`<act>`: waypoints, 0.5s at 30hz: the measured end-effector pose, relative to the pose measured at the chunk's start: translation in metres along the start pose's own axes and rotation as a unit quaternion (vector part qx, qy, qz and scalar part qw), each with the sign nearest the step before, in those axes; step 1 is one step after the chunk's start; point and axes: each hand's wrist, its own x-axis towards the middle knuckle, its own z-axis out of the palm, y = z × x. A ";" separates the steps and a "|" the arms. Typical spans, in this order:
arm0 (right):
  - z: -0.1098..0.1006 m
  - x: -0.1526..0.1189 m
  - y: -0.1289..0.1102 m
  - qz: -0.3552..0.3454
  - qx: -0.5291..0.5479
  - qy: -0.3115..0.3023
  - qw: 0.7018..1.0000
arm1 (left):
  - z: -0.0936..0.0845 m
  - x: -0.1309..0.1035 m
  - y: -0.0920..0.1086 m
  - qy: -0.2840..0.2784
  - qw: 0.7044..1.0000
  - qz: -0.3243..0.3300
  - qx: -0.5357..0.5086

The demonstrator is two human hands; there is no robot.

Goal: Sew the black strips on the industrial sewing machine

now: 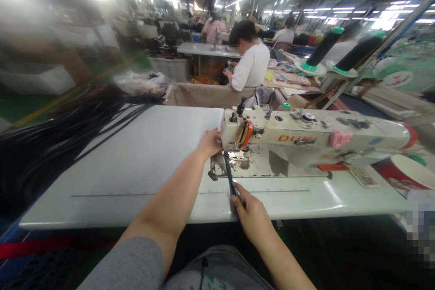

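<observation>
A narrow black strip (229, 173) runs from under the needle area of the white sewing machine (272, 133) toward the table's front edge. My right hand (249, 210) is closed on its near end, thumb and fingers pinched together; a dark slim item shows between those fingers, too small to name. My left hand (211, 142) rests at the left side of the machine head, behind the needle area. Its fingers point toward the head and are partly hidden, so whether they grip anything is unclear.
Many long black strips (41, 149) hang over the table's left end. A ruler line crosses the white tabletop (136, 167). Two black thread cones (322, 50) stand at the back right. A fabric-lined bin (204, 95) and a person in white (251, 63) are beyond the table.
</observation>
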 end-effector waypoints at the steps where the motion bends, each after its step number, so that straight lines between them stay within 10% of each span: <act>1: 0.000 0.001 -0.001 0.002 -0.004 0.001 1.000 | 0.000 -0.001 0.001 0.008 1.000 -0.001 -0.006; 15: 0.002 0.006 -0.005 0.024 -0.061 0.004 0.998 | 0.002 -0.007 0.006 0.084 0.991 -0.006 -0.108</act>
